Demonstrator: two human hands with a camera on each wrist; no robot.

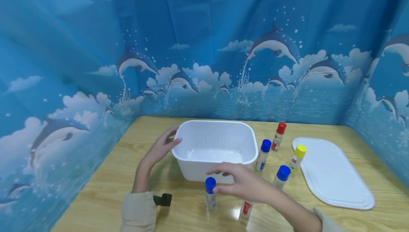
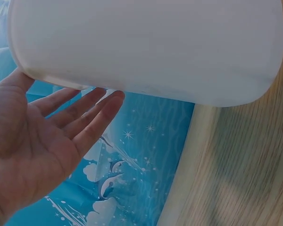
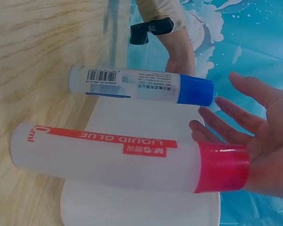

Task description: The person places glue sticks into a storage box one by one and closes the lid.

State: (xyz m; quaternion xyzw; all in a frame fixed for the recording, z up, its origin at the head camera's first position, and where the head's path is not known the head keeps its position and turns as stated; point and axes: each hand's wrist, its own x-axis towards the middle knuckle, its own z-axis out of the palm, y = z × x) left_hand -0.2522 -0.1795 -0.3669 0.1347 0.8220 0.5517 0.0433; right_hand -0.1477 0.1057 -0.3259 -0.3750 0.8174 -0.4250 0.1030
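A white plastic bin (image 1: 198, 171) stands upright on the table. My left hand (image 1: 161, 148) holds its left side, thumb over the rim and fingers along the outer wall; in the left wrist view the fingers (image 2: 87, 125) reach along that wall (image 2: 146, 47). In front of the bin, a blue-capped glue bottle (image 1: 211, 196) stands upright. Close to its cap, my right hand (image 1: 244, 184) has thumb and fingers spread, holding nothing. Beneath this hand is a red-labelled liquid glue bottle (image 1: 246, 209); its red cap (image 3: 224, 167) shows in the right wrist view.
Right of the bin stand more glue bottles: one blue-capped (image 1: 263, 155), one red-capped (image 1: 278, 136), one yellow-capped (image 1: 297, 157) and another blue-capped (image 1: 282, 177). A white lid (image 1: 333, 173) lies flat at the right. A dolphin-printed curtain (image 1: 204, 47) hangs behind the table.
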